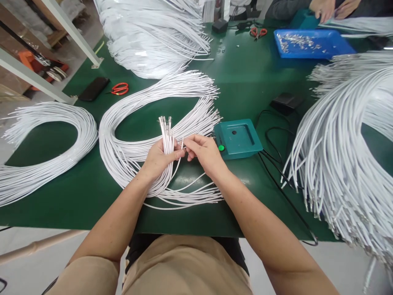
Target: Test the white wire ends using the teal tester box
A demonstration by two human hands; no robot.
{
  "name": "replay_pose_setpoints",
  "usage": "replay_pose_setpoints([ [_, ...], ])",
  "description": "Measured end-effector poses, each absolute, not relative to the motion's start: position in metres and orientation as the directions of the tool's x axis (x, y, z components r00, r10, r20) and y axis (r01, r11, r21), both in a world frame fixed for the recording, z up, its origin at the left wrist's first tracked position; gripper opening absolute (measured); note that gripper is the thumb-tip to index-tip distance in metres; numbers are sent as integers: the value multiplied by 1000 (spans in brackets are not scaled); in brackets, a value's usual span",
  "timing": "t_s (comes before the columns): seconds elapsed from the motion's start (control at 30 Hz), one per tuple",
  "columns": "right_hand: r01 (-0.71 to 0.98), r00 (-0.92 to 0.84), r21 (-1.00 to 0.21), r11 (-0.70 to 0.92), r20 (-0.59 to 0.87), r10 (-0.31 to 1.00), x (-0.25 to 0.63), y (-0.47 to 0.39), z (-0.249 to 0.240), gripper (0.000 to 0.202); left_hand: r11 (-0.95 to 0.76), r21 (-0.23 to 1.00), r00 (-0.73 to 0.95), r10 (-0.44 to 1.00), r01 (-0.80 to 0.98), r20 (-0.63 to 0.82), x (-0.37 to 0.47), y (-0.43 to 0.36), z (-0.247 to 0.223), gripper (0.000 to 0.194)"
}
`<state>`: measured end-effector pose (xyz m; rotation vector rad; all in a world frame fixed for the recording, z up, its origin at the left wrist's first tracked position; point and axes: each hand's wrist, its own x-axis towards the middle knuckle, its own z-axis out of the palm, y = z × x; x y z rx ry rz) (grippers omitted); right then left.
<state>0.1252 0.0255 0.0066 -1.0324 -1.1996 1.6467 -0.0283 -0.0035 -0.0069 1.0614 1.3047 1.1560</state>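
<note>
Partly gathered, metal-tipped white cables (167, 141) are gripped at centre frame in the closed fingers of the left hand (156, 160), one cable (182, 144) pinched by the right hand (206, 155); loose cables (210, 197) are apparently left ungathered just below

"What's on your tabletop (245, 88)?"
"It's green; looped white wires (123, 135) lie before me; a coil (84, 127) sits left, a heap (150, 37) farther back, a drooping bundle (331, 119) right, its ends past the near edge."
"And between those?"
"A teal box (239, 139) with a green button (221, 148); red-handled cutters (120, 88) by a flat black object (93, 89); farther off, another red-handled pair (258, 33) and a blue tray (336, 46) of small metallic pieces (299, 41)."
</note>
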Motion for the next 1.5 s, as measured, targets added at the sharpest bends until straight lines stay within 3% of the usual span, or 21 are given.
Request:
replay_pose_setpoints([
  [0.13,-277,-380,-887,-369,-251,890,125,27,8,8,134,990,-23,991,-45,-135,-26,-4,-6,35],
  [0.27,-272,-384,-905,-327,-210,899,127,27,17,20,119,993,18,993,-23,-119,-24,-5,-6,31],
  [0.37,-233,-420,-930,-283,-166,892,128,26,21,11,120,993,21,993,-12,-120,-23,-6,-6,30],
  [0.57,-238,-389,-931,-275,-168,906,133,26,13,15,90,994,36,995,-57,-88,-24,-6,-2,31],
  [0.93,-259,-441,-852,-454,-314,841,137,31,13,14,4,999,92,996,-34,-1,-30,-8,-2,49],
  [1.07,-151,-288,-934,-324,-272,918,133,29,16,8,-10,1000,115,993,9,9,-32,-8,-1,45],
  [1.27,-85,-387,-913,-400,-339,857,134,29,20,15,43,999,104,994,32,-46,-33,-7,0,50],
  [1.37,-76,-395,-965,-251,-202,896,135,29,20,27,22,998,111,993,67,-30,-33,-7,1,49],
  [1.5,55,-412,-998,-38,-58,909,134,26,16,22,38,998,113,993,43,-43,-33,-7,0,52],
])
